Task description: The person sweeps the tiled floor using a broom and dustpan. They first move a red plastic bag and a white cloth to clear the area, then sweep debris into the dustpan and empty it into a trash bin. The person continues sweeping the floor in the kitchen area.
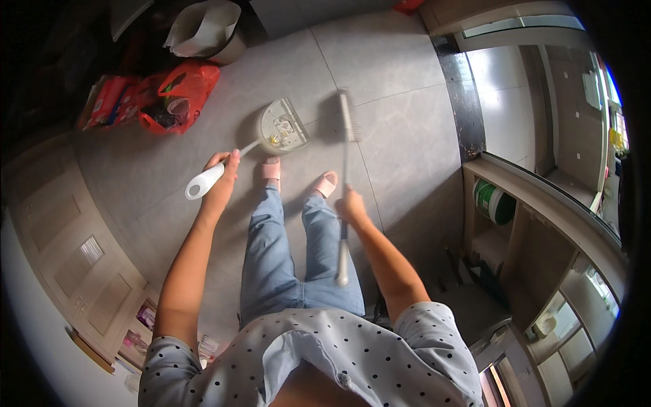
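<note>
My left hand [227, 169] is closed round the white handle of a dustpan [293, 140], whose pan is in front of my feet with bits of pale and yellowish litter [279, 136] in it. My right hand [350, 207] grips the long grey stick of a broom [346, 112]. The broom's head is to the right of the dustpan, apart from it, with its bristles facing right. Its stick runs back past my right leg to a pale end. The right hand and broom look slightly blurred.
Grey floor tiles [400, 81] spread around my pink slippers [325, 183]. Far left are a red plastic bag [180, 95] and a lined bin [210, 34]. Cabinets [81, 258] line the left side. On the right, shelves hold a green and white bucket [494, 201], beside a dark door sill [460, 102].
</note>
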`<control>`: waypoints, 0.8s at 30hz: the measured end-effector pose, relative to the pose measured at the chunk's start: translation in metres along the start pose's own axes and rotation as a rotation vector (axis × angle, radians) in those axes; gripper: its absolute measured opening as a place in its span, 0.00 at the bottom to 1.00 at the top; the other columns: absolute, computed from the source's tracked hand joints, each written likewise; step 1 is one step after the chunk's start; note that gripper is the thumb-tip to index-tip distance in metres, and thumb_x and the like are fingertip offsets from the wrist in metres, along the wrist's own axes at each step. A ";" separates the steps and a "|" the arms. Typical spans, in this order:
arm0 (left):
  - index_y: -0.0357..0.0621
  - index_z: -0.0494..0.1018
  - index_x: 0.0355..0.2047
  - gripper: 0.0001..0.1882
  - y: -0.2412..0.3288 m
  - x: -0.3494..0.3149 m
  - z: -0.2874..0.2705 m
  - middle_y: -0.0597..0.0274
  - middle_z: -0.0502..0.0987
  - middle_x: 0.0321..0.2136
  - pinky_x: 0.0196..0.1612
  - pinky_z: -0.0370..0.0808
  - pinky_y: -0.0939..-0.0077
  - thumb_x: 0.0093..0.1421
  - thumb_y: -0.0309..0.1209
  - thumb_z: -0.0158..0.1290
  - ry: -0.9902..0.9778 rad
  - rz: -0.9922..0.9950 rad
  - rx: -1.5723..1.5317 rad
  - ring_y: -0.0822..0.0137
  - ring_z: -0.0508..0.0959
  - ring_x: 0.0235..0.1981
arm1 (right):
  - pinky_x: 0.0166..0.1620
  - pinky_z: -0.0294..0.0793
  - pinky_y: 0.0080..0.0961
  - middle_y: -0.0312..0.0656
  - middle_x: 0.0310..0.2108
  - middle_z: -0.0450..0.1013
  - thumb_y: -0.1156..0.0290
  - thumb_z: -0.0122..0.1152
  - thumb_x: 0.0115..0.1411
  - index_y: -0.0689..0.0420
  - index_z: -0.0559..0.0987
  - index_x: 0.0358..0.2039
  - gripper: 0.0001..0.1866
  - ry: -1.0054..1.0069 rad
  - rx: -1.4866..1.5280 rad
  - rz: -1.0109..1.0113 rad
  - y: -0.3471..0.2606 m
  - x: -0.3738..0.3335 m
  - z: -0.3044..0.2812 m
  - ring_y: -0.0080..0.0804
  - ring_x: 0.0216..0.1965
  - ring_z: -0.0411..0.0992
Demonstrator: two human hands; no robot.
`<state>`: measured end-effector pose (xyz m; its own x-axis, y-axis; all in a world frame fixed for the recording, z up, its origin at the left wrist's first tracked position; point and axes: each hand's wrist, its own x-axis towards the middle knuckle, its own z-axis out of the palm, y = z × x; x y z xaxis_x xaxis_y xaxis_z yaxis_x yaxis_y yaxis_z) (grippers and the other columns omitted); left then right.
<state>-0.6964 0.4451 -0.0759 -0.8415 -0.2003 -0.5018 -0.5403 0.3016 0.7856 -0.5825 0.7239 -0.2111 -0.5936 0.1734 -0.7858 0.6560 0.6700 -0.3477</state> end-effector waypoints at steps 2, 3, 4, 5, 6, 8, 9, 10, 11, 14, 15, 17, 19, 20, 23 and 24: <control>0.40 0.68 0.24 0.16 -0.006 -0.001 -0.002 0.71 0.66 0.17 0.23 0.63 0.86 0.53 0.43 0.51 0.014 -0.002 -0.010 0.80 0.64 0.18 | 0.25 0.73 0.32 0.59 0.24 0.70 0.79 0.41 0.43 0.61 0.61 0.51 0.30 -0.109 0.078 -0.037 -0.026 -0.018 0.007 0.43 0.22 0.73; 0.40 0.68 0.24 0.17 -0.006 -0.003 -0.003 0.71 0.66 0.17 0.23 0.62 0.86 0.53 0.43 0.51 0.016 -0.009 -0.012 0.80 0.64 0.18 | 0.25 0.73 0.31 0.58 0.24 0.71 0.78 0.43 0.43 0.60 0.62 0.51 0.29 -0.177 0.136 -0.028 -0.041 -0.030 -0.002 0.40 0.22 0.73; 0.40 0.68 0.24 0.17 -0.006 -0.004 -0.004 0.71 0.66 0.17 0.23 0.62 0.86 0.53 0.43 0.51 0.017 -0.015 -0.014 0.80 0.64 0.18 | 0.28 0.72 0.34 0.59 0.26 0.71 0.74 0.46 0.43 0.58 0.66 0.47 0.26 -0.125 0.126 -0.141 -0.021 -0.024 0.000 0.46 0.24 0.73; 0.40 0.68 0.24 0.17 -0.008 -0.008 -0.011 0.71 0.66 0.17 0.23 0.62 0.86 0.53 0.43 0.51 0.034 -0.025 -0.012 0.80 0.64 0.19 | 0.28 0.72 0.32 0.57 0.24 0.71 0.73 0.48 0.42 0.54 0.68 0.47 0.26 -0.219 0.221 -0.032 -0.045 -0.042 -0.030 0.44 0.24 0.73; 0.41 0.68 0.24 0.17 -0.013 -0.009 -0.014 0.72 0.65 0.16 0.23 0.62 0.86 0.53 0.43 0.51 0.029 0.022 -0.022 0.80 0.63 0.18 | 0.30 0.72 0.32 0.57 0.24 0.71 0.73 0.48 0.42 0.53 0.68 0.48 0.27 -0.237 0.172 -0.034 -0.049 -0.052 -0.048 0.45 0.26 0.73; 0.41 0.68 0.24 0.17 -0.012 -0.018 -0.024 0.72 0.65 0.15 0.22 0.61 0.86 0.53 0.43 0.51 0.049 -0.010 0.000 0.80 0.63 0.17 | 0.33 0.71 0.33 0.57 0.24 0.71 0.73 0.49 0.42 0.52 0.68 0.48 0.27 -0.229 0.098 -0.072 -0.042 -0.065 -0.069 0.46 0.29 0.72; 0.41 0.68 0.23 0.17 -0.013 -0.023 -0.031 0.72 0.65 0.15 0.21 0.61 0.86 0.53 0.43 0.51 0.058 -0.024 0.015 0.80 0.63 0.17 | 0.35 0.71 0.33 0.57 0.24 0.71 0.74 0.49 0.42 0.52 0.68 0.48 0.27 -0.197 0.076 -0.109 -0.038 -0.067 -0.075 0.47 0.30 0.72; 0.42 0.67 0.22 0.17 -0.018 -0.029 -0.037 0.72 0.64 0.14 0.20 0.60 0.86 0.53 0.44 0.51 0.107 -0.013 0.017 0.80 0.62 0.16 | 0.35 0.71 0.35 0.59 0.26 0.71 0.73 0.48 0.42 0.52 0.68 0.48 0.27 -0.144 0.015 -0.150 -0.037 -0.064 -0.080 0.49 0.31 0.72; 0.42 0.67 0.21 0.17 -0.019 -0.032 -0.042 0.72 0.64 0.14 0.20 0.60 0.86 0.53 0.44 0.51 0.130 -0.035 0.000 0.80 0.62 0.16 | 0.36 0.70 0.38 0.60 0.26 0.70 0.73 0.48 0.42 0.52 0.67 0.49 0.27 -0.072 -0.082 -0.192 -0.035 -0.056 -0.082 0.51 0.31 0.71; 0.43 0.64 0.19 0.18 -0.027 -0.038 -0.048 0.71 0.63 0.14 0.20 0.60 0.86 0.53 0.44 0.50 0.209 -0.101 -0.044 0.80 0.62 0.16 | 0.27 0.72 0.35 0.58 0.21 0.70 0.75 0.43 0.45 0.55 0.64 0.50 0.26 0.154 -0.364 -0.332 -0.032 -0.011 -0.067 0.48 0.22 0.71; 0.43 0.64 0.20 0.18 -0.034 -0.038 -0.046 0.71 0.63 0.15 0.20 0.60 0.86 0.53 0.44 0.50 0.222 -0.081 -0.066 0.80 0.62 0.16 | 0.28 0.72 0.37 0.59 0.22 0.70 0.75 0.43 0.45 0.57 0.64 0.50 0.27 0.151 -0.379 -0.293 -0.042 0.000 -0.060 0.50 0.23 0.71; 0.43 0.64 0.20 0.17 -0.049 -0.037 -0.041 0.71 0.64 0.16 0.21 0.61 0.86 0.53 0.44 0.50 0.245 -0.040 -0.107 0.80 0.63 0.16 | 0.33 0.70 0.41 0.60 0.24 0.70 0.73 0.43 0.45 0.64 0.61 0.50 0.27 0.024 -0.337 -0.182 -0.058 0.014 -0.039 0.53 0.27 0.70; 0.42 0.65 0.23 0.16 -0.050 -0.034 -0.035 0.70 0.66 0.18 0.23 0.63 0.86 0.53 0.43 0.51 0.221 -0.083 -0.159 0.79 0.64 0.18 | 0.36 0.69 0.42 0.62 0.27 0.69 0.74 0.43 0.45 0.65 0.61 0.49 0.27 0.032 -0.296 -0.191 -0.043 0.019 0.004 0.55 0.31 0.69; 0.41 0.67 0.25 0.16 -0.050 -0.037 -0.038 0.70 0.66 0.19 0.23 0.64 0.85 0.53 0.43 0.51 0.215 -0.108 -0.180 0.79 0.65 0.18 | 0.37 0.68 0.42 0.63 0.28 0.69 0.73 0.43 0.45 0.63 0.61 0.50 0.27 -0.037 -0.272 -0.223 -0.050 0.003 0.018 0.56 0.32 0.69; 0.39 0.69 0.30 0.18 -0.055 -0.041 -0.046 0.69 0.69 0.21 0.25 0.65 0.83 0.53 0.44 0.51 0.156 -0.112 -0.211 0.77 0.66 0.20 | 0.38 0.68 0.42 0.59 0.30 0.69 0.76 0.43 0.42 0.52 0.67 0.44 0.24 -0.175 -0.182 -0.283 -0.040 -0.027 0.023 0.55 0.35 0.68; 0.39 0.69 0.30 0.19 -0.062 -0.041 -0.052 0.68 0.69 0.22 0.26 0.66 0.83 0.53 0.44 0.51 0.144 -0.121 -0.231 0.77 0.67 0.20 | 0.39 0.68 0.41 0.58 0.30 0.70 0.75 0.44 0.41 0.49 0.69 0.43 0.24 -0.288 -0.068 -0.177 -0.043 -0.039 0.012 0.53 0.36 0.68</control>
<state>-0.6277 0.3858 -0.0853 -0.7529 -0.3568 -0.5530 -0.6066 0.0503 0.7934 -0.5820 0.6791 -0.1719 -0.5328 -0.1541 -0.8321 0.5168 0.7194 -0.4641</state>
